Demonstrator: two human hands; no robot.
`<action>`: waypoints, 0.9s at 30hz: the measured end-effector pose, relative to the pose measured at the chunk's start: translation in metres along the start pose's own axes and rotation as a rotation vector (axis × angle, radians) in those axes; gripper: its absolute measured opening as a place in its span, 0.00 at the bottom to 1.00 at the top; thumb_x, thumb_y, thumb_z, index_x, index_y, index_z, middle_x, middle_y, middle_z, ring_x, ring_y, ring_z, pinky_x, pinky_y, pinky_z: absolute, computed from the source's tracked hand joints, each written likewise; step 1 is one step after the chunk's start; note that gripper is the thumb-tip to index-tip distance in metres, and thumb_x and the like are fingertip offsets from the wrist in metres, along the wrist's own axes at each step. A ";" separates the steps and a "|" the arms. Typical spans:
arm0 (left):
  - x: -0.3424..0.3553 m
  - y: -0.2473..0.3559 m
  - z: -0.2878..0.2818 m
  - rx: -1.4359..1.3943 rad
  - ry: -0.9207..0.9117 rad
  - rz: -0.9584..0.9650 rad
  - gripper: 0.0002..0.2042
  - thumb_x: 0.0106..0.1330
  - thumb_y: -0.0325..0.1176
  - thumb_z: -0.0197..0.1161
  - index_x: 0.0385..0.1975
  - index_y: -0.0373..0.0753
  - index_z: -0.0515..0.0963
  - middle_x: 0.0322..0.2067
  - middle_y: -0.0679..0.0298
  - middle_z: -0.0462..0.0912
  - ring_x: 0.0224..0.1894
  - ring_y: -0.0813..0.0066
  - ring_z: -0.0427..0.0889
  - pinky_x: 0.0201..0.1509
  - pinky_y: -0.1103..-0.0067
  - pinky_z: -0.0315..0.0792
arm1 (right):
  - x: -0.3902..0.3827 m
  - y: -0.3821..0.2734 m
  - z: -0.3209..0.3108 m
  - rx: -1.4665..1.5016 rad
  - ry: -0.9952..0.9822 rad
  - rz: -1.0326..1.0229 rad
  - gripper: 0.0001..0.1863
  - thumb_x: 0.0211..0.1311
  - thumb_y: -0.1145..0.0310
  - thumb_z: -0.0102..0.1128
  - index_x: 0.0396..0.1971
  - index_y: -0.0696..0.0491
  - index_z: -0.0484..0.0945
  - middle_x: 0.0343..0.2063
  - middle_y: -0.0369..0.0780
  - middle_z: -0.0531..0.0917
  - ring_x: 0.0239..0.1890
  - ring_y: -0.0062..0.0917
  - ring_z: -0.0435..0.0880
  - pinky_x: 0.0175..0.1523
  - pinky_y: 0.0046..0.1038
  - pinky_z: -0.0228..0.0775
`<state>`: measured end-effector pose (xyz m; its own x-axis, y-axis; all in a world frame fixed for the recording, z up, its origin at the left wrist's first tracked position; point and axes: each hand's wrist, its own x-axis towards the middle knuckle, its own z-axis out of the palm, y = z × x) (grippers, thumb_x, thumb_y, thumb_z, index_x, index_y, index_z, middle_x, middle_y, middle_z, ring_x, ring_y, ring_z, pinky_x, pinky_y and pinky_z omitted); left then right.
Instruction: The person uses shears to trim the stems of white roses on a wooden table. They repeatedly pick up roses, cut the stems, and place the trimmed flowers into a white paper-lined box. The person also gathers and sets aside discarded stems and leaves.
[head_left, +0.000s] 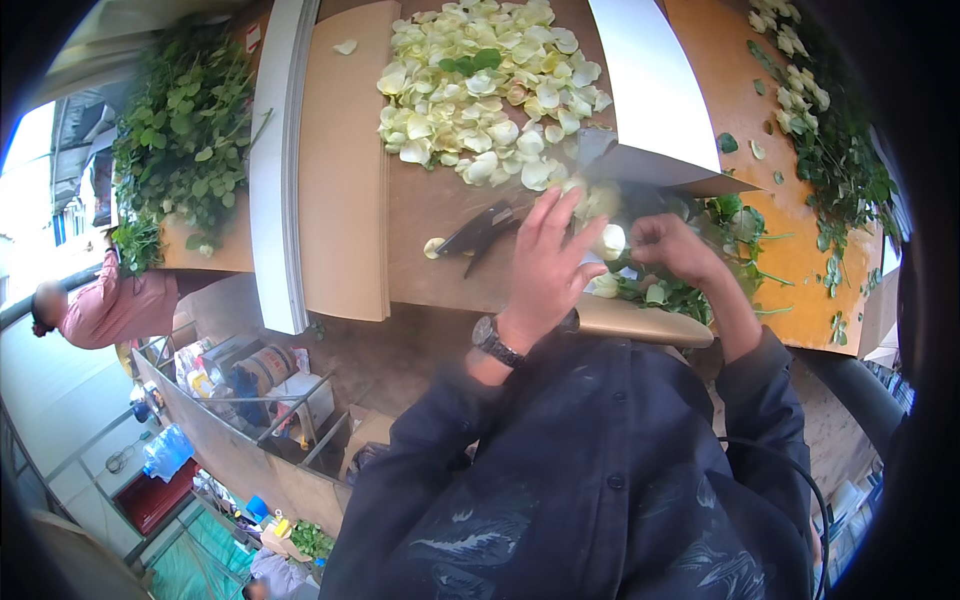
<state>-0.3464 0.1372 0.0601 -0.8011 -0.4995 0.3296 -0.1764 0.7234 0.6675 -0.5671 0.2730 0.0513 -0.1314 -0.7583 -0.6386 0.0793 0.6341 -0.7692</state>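
My left hand (548,262), with a dark watch on its wrist, has its fingers spread beside a small cream rose head (609,242). Just right of that rose, my right hand (672,247) is closed with the fingers curled in; what it holds, if anything, is hidden. More pale rose heads (598,198) and green leaves (655,292) lie around and under both hands, partly blurred. On the brown table (430,275), left of my left hand, rests a black two-part tool (478,232) whose kind I cannot make out. A loose petal (433,248) lies at its end.
A heap of cream petals (490,90) covers the table's far part. Cardboard sheets (345,170) stand at the left, a white panel (655,80) at the right. Leafy stems (180,130) and roses (800,100) fill both sides. A person in pink (125,305) is far left, near a metal-framed cart (240,420).
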 end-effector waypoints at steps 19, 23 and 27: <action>0.020 -0.003 0.036 -0.620 0.051 -0.432 0.05 0.66 0.29 0.69 0.33 0.35 0.81 0.54 0.54 0.85 0.60 0.50 0.80 0.65 0.63 0.72 | 0.003 0.017 0.021 -0.330 0.154 -0.063 0.08 0.48 0.75 0.73 0.29 0.60 0.84 0.23 0.41 0.86 0.27 0.27 0.83 0.36 0.34 0.74; 0.012 -0.019 0.012 0.054 0.319 -0.304 0.12 0.68 0.26 0.70 0.49 0.32 0.82 0.57 0.49 0.78 0.50 0.53 0.83 0.58 0.68 0.77 | -0.013 0.024 0.022 -0.727 0.393 -0.289 0.10 0.48 0.71 0.74 0.30 0.58 0.86 0.28 0.46 0.89 0.34 0.44 0.88 0.42 0.43 0.78; -0.008 -0.027 0.007 -0.249 -0.203 -0.347 0.13 0.69 0.28 0.66 0.52 0.37 0.84 0.50 0.55 0.84 0.46 0.59 0.85 0.54 0.66 0.77 | -0.011 0.038 0.020 -0.797 0.350 -0.143 0.07 0.50 0.70 0.71 0.29 0.55 0.86 0.29 0.48 0.88 0.36 0.48 0.88 0.43 0.47 0.78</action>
<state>-0.3388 0.1247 0.0350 -0.8191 -0.5704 -0.0619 -0.3308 0.3812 0.8633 -0.5426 0.3019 0.0286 -0.3927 -0.8313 -0.3934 -0.6571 0.5529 -0.5124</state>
